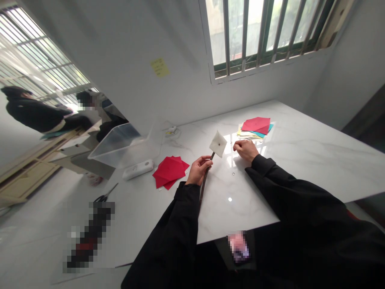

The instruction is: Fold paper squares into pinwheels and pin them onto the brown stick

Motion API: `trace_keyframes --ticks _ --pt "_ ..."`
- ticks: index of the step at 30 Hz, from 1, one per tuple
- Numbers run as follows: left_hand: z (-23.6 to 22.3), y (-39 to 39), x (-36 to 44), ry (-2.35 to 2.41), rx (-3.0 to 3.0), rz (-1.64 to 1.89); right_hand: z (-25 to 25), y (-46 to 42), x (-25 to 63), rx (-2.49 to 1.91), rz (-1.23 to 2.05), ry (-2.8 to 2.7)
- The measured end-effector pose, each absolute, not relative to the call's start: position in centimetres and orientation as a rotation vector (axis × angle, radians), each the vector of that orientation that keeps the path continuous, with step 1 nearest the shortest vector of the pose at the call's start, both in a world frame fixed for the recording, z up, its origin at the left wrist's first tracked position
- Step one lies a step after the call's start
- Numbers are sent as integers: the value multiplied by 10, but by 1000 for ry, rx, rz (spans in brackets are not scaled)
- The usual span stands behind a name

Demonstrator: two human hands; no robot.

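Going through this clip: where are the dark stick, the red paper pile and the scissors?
Dark stick (203,186): head view, on its shaft.
Red paper pile (169,170): head view, on the top sheet.
Scissors (111,190): head view, on the blades.

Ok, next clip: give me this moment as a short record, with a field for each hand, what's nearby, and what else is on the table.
Left hand: grips a dark stick topped by a white paper square
Right hand: closed, beside the white paper square, over the marble table
Nearby: small metal ring on the table
Paper: red sheets; mixed coloured stack
Also on table: clear plastic bin; white power strip; scissors
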State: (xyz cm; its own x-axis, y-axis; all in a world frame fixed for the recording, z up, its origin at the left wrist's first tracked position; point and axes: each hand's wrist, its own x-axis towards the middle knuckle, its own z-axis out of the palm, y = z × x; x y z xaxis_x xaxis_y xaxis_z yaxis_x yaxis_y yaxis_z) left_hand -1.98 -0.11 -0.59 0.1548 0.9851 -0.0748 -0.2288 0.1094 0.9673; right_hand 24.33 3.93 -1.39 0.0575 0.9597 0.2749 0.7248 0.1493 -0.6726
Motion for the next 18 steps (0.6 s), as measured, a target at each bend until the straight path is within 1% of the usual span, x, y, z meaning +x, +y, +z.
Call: trace_keyframes --ticks 4,8,13,18 --pt "-6 -1 -20 975 1030 1136 -13 37 241 -1600 405 -1644" --pt "-6 -1 -19 972 1026 1139 -9 34 239 -1546 463 -1633" --pt "-6 -1 -19 973 1017 1143 -8 36 238 -1588 645 -1928" --pt "-6 -1 -20 966 1011 1143 -13 38 239 -1608 589 -1897"
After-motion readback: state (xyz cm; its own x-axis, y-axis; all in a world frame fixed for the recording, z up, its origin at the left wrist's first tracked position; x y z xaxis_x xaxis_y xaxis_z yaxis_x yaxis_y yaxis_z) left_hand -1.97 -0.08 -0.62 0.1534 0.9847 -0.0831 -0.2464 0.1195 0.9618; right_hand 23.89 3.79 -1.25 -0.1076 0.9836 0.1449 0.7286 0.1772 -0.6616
